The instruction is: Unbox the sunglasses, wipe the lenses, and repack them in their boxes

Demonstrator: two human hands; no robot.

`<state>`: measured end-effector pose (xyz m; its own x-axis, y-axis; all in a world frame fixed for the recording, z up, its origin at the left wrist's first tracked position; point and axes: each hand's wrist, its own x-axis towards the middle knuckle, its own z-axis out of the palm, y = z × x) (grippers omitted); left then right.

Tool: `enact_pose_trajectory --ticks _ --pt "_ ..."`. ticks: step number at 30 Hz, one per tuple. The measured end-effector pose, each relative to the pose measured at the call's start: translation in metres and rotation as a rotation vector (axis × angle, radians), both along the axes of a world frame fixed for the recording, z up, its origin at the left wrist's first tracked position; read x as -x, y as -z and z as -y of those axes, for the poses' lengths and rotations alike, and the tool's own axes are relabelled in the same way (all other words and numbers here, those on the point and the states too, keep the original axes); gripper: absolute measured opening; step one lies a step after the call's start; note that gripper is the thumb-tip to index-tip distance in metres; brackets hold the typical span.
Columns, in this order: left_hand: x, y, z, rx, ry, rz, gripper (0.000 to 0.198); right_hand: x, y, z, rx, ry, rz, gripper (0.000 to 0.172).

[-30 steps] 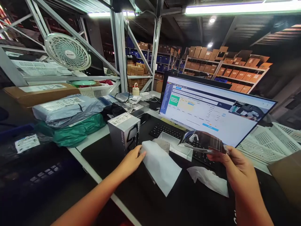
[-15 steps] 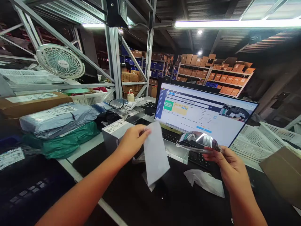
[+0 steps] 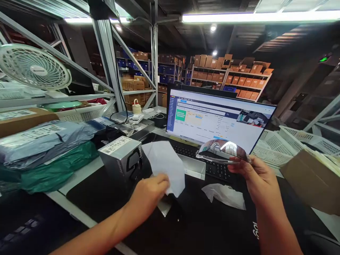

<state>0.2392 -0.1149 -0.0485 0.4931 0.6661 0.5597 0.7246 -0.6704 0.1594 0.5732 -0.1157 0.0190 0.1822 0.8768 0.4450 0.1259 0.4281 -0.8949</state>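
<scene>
My left hand (image 3: pixel 152 189) is closed on the lower edge of a white sheet of paper (image 3: pixel 166 164), which tilts up and away from it. In my right hand (image 3: pixel 261 182), fingers and thumb pinch the end of a dark, mirrored curved lens (image 3: pixel 223 151), raised over the keyboard (image 3: pixel 212 172). Below the lens, a crumpled white wrapper (image 3: pixel 225 196) lies on the black mat (image 3: pixel 207 230). A silver-grey printed box (image 3: pixel 120 159) stands left of the paper. Under the paper, a small clear-looking piece (image 3: pixel 164 208) is partly hidden.
A monitor (image 3: pixel 207 120) stands behind the keyboard, with a silver tray (image 3: pixel 195 169) in front. Wrapped parcels (image 3: pixel 58 166) and a fan (image 3: pixel 34 69) are on the left. On the right are white baskets (image 3: pixel 276 145) and a cardboard box (image 3: pixel 310 177).
My left hand has moved down from the paper's upper edge to its lower edge, and the sheet has swung upward. My right hand still holds the lens. The view has shifted right.
</scene>
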Motion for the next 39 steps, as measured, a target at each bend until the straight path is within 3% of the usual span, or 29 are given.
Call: enact_pose_trajectory --ticks 5,8,13,17,21,23,28,32,36,39 --pt "0.006 -0.008 -0.010 0.327 -0.222 0.084 0.010 0.012 0.001 0.006 0.049 -0.073 0.009 0.020" --pt "0.005 -0.009 -0.016 0.390 -0.218 0.145 0.009 0.020 0.001 0.010 0.077 -0.158 -0.005 0.019" --pt "0.003 -0.001 -0.012 0.531 -0.152 0.323 0.025 0.028 0.004 0.007 0.146 -0.258 0.022 0.022" --pt "0.003 -0.004 -0.005 0.410 -0.185 0.308 0.016 0.026 -0.001 0.007 0.221 -0.328 0.097 0.027" --pt "-0.003 -0.014 -0.001 0.221 -0.416 0.186 0.015 0.028 -0.010 0.013 0.271 -0.471 0.267 0.028" --pt "-0.006 -0.015 -0.001 0.097 -0.471 0.150 0.017 0.030 -0.011 0.016 0.260 -0.502 0.267 0.025" --pt "-0.011 -0.002 -0.007 -0.058 -0.357 0.168 0.027 0.035 0.004 0.010 0.162 -0.426 0.161 0.021" --pt "-0.014 0.010 -0.011 -0.091 -0.358 0.176 0.031 0.039 0.015 0.003 0.162 -0.338 0.152 0.023" --pt "-0.016 0.012 -0.008 -0.108 -0.331 0.138 0.022 0.042 0.016 -0.001 0.180 -0.322 0.205 0.027" --pt "-0.015 0.010 -0.006 -0.103 -0.254 0.087 0.028 0.042 0.014 -0.001 0.187 -0.317 0.206 0.028"
